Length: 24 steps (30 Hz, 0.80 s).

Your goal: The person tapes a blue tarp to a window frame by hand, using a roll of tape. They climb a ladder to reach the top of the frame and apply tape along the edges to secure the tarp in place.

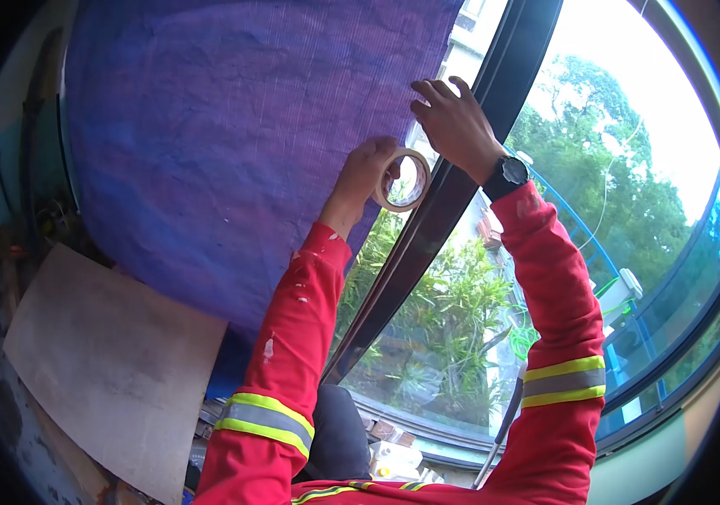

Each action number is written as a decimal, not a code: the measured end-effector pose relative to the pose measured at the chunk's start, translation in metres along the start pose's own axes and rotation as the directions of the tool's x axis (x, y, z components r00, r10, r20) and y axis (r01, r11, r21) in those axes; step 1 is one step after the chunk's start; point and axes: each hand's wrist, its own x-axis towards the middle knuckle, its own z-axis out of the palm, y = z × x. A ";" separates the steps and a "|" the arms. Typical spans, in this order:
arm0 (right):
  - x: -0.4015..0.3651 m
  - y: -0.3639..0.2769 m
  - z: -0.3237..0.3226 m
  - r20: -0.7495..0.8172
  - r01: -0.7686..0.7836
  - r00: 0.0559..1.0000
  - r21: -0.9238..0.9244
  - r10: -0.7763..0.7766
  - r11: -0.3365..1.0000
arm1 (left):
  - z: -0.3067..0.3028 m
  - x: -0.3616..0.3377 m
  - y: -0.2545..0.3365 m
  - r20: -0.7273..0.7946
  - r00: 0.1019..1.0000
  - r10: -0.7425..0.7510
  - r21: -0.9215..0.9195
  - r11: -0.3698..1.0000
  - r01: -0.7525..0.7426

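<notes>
My left hand (358,178) is closed on a roll of pale masking tape (424,185), with the ring facing toward me. It is close to the right edge of a large, creased purple-blue tarp sheet (242,143) that hangs in front of me. Higher up, my right hand (459,128) is open with its fingers spread, the fingertips right at the sheet's edge. A dark watch (511,172) is on that wrist. Beside both hands a dark window frame post (440,194) slants down to the left.
A large window (621,168) on the right shows plants (440,337) and trees outside. On the lower left leans a bare plywood board (116,370). Below, a white container (395,461) is near my dark-clad leg (339,433). A shovel (1,177) stands at the far left wall.
</notes>
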 end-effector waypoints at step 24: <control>0.000 0.004 0.008 -0.057 0.000 0.998 0.068 0.004 0.998 | 0.020 -0.119 0.002 -0.044 0.962 0.271 0.595 0.780 -0.193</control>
